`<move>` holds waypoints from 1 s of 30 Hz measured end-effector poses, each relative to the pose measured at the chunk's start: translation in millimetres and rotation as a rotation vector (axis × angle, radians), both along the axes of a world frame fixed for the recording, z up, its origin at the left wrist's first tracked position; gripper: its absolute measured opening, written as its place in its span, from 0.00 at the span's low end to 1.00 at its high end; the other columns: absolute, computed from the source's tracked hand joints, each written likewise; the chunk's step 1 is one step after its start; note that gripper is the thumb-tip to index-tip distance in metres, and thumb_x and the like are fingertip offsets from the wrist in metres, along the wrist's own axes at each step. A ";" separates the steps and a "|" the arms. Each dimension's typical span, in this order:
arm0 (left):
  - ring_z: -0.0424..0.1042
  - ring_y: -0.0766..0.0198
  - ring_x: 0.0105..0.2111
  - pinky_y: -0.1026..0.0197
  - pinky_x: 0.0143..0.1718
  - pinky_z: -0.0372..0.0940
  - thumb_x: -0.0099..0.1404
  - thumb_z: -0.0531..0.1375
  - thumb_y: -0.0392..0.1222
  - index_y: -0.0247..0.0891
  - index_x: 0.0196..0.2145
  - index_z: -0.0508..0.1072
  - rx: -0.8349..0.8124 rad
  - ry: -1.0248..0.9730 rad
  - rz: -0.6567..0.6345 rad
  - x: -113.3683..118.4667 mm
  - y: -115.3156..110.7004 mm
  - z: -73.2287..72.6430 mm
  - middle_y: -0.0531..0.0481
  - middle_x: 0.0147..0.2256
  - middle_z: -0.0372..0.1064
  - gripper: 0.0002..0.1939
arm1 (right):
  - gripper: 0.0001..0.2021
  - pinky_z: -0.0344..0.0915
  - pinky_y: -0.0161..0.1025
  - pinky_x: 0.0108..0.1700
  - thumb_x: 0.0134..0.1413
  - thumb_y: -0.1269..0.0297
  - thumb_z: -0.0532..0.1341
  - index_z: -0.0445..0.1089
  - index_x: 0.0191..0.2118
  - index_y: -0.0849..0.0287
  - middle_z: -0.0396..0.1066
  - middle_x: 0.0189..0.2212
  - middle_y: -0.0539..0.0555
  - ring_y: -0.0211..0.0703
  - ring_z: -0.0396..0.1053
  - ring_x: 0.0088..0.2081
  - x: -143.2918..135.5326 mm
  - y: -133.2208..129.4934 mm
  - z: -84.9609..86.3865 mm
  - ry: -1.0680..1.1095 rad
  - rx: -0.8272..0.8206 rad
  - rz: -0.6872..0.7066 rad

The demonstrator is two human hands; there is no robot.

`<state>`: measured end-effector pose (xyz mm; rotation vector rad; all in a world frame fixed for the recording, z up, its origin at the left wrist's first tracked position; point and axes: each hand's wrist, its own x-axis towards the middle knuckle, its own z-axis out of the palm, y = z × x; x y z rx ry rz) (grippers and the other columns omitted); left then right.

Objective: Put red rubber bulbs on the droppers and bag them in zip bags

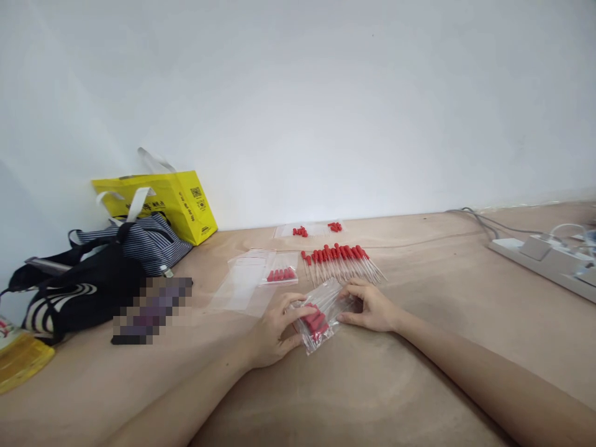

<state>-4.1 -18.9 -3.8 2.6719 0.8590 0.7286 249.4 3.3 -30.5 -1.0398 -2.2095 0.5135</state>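
Between my hands is a clear plastic bag (331, 298) with several red-capped pieces (315, 321) inside, their caps toward the lower left. My left hand (279, 329) grips the bag's left side, one finger lying over the red caps. At the bag's right side, my right hand (367, 305) is closed on the plastic with its thumb and fingers. Just behind lies a row of red-capped clear droppers (339, 261). To their left, a small bag of red caps (280, 274) rests by flat clear bags (244, 282).
Farther back, a clear bag (319, 230) shows two red clusters. At left are a yellow bag (198, 208), a striped bag (151, 242), a black bag (93, 292), a pixelated dark object (156, 310) and a yellow-bottomed package (23, 360). A white power strip (544, 261) with cables lies right.
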 end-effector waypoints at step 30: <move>0.62 0.55 0.41 0.53 0.42 0.60 0.48 0.63 0.46 0.39 0.43 0.64 0.022 -0.044 0.337 0.3 -19.7 -7.9 0.46 0.41 0.61 0.24 | 0.28 0.57 0.46 0.43 0.36 0.45 0.62 0.66 0.44 0.57 0.65 0.40 0.56 0.48 0.62 0.41 -42.2 -31.8 7.8 -0.083 0.106 -0.030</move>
